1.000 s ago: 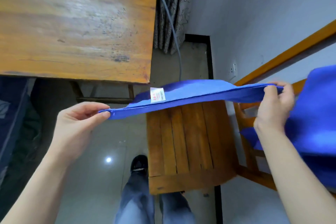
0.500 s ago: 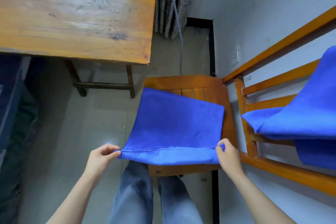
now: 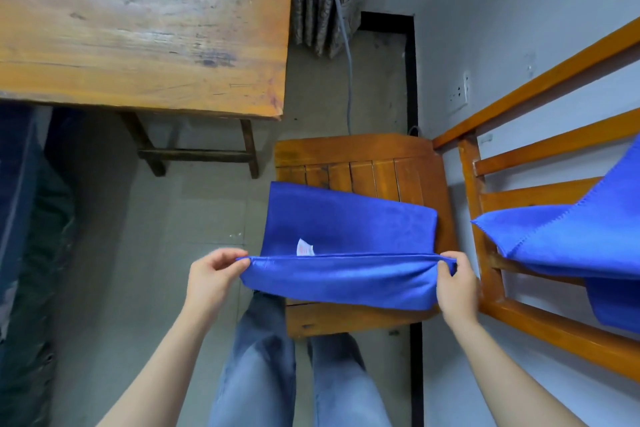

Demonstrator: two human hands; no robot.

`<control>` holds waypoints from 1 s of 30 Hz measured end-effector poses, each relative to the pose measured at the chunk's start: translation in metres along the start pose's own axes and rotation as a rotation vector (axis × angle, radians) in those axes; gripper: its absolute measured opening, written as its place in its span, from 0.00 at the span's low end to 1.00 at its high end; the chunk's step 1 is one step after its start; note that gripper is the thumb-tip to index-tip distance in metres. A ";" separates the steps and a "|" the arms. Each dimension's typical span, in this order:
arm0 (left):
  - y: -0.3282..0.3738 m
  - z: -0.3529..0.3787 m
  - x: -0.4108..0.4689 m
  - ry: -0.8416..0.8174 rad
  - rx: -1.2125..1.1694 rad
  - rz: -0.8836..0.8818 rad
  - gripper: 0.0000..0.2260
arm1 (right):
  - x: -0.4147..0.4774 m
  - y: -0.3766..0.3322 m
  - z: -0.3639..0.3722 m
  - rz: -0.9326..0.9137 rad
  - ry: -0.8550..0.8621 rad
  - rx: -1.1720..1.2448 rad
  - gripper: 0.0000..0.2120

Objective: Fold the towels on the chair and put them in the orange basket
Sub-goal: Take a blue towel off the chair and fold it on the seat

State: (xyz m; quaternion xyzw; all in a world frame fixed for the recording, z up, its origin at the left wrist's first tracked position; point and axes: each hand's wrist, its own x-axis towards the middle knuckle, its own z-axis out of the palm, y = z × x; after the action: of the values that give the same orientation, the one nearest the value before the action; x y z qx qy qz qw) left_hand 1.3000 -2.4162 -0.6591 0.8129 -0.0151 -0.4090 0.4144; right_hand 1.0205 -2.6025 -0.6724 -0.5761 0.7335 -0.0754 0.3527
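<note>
Lifted since a moment ago, the blue towel [image 3: 346, 229] near edge rises off the chair seat [image 3: 374, 166]; left hand [image 3: 211, 274] and right hand [image 3: 455, 282] pinch its corners, long axis crosswise, remainder lying beyond both hands.

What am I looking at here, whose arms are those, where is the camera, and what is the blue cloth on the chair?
There is no machine here: a person is working with bare hands. Every picture comes from one wide camera worn on the person's head and looking down, so the arms and legs are the wearer's own. The left hand and right hand each pinch one end of a blue towel, lifting its near edge into a fold. The far part of it lies on the wooden chair seat. A white label shows by the fold. A second blue towel hangs on the chair's back rails at right. A wooden table stands at upper left. The orange basket is not in view.
</note>
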 end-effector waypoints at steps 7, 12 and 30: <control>0.050 0.033 0.045 0.031 -0.010 0.130 0.04 | 0.033 -0.016 0.013 0.024 0.138 0.020 0.10; 0.060 0.072 0.098 0.093 0.080 0.085 0.10 | 0.075 -0.012 0.028 -0.042 0.158 -0.085 0.11; -0.015 0.106 0.058 -0.389 1.315 0.415 0.25 | 0.038 0.025 0.060 0.182 -0.011 -0.336 0.21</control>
State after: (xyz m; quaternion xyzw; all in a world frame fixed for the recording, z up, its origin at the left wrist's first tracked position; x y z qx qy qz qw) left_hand 1.2620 -2.4976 -0.7411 0.7871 -0.4864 -0.3654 -0.1022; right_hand 1.0331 -2.6112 -0.7461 -0.5585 0.7830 0.0837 0.2609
